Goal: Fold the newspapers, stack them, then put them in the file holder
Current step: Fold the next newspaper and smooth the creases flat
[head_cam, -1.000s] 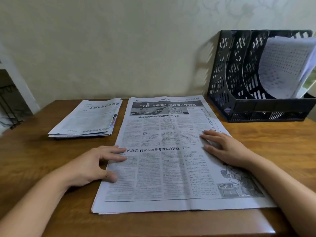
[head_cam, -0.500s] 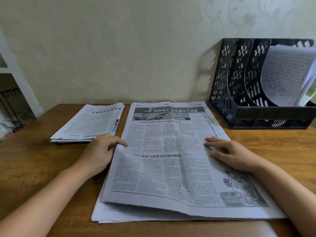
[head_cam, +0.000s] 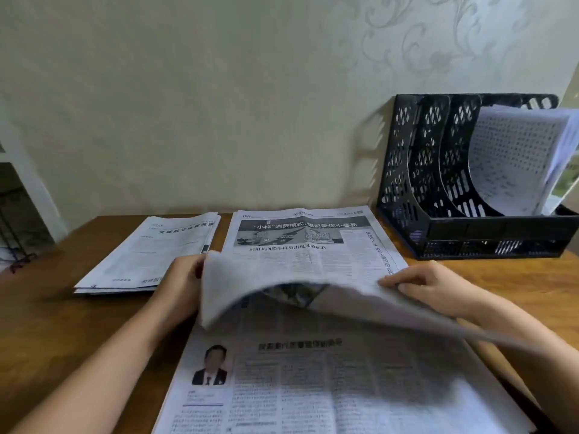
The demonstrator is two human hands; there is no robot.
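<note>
The left hand pinches the left edge of the lifted sheet, fingers curled round the paper's corner; the right hand grips the same sheet at its right edge, fingers bent over the top and thumb hidden beneath; between the hands the sheet arches up off the newspaper, sagging in the middle, which suggests it is light, limp and easily torn or creased out of line; holding it at both side edges, as here, looks the sound way to carry the fold over squarely; the newspaper lies flat on the counter below and ahead of the hands; just beyond the left hand rests a folded stack of papers; beyond the right hand, well apart, stands the black file holder, its far slot holding some printed pages.
</note>
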